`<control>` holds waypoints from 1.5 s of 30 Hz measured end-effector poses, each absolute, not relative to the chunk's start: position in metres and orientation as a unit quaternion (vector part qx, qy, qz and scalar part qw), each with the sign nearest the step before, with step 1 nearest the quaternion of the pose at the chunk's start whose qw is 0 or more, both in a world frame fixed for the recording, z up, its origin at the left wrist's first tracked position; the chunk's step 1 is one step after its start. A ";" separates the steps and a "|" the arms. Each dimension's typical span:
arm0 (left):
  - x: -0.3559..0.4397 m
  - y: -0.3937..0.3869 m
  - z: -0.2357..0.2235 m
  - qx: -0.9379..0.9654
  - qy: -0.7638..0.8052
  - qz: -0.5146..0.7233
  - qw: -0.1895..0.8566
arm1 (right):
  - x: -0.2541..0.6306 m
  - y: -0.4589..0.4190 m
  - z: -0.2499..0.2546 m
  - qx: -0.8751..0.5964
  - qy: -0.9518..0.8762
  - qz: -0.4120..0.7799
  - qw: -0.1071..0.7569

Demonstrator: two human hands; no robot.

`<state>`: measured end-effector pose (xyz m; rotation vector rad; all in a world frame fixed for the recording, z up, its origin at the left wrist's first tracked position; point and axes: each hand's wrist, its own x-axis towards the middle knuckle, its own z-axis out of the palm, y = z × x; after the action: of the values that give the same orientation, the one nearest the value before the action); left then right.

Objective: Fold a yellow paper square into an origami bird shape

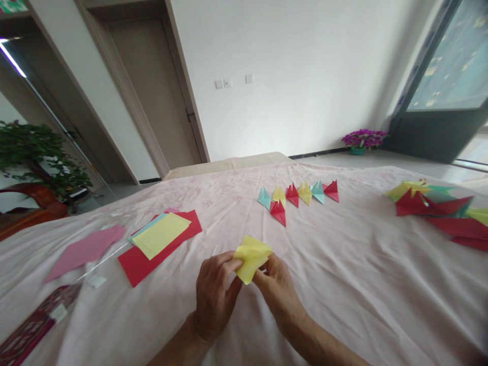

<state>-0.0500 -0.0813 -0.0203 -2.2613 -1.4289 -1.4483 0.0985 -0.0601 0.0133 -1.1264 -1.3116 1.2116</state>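
Observation:
A partly folded sheet of yellow paper (249,258) is held up between both hands, just above the pale cloth. My left hand (216,287) pinches its left edge between thumb and fingers. On the other side, my right hand (280,290) grips the right edge with its thumb in front and fingers behind. Beyond the hands stands a row of folded paper pieces in blue, yellow and red (292,195). One red folded piece (278,212) sits nearer than that row.
Left of the hands lie a yellow sheet stack (163,235) on red paper (133,267), and pink paper (86,249). A dark red patterned object (36,325) is at the lower left. Larger folded papers (430,203) pile up at the far right. The cloth (362,284) is wrinkled.

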 end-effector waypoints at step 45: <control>-0.041 -0.066 -0.022 -0.405 -0.483 -0.538 -0.560 | 0.140 -0.040 0.013 -0.281 -0.784 0.295 0.468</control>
<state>-0.0413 -0.0659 -0.0215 -2.1154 -2.5233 -2.8114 0.1400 -0.0399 0.0134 -0.6894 -1.9239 0.7226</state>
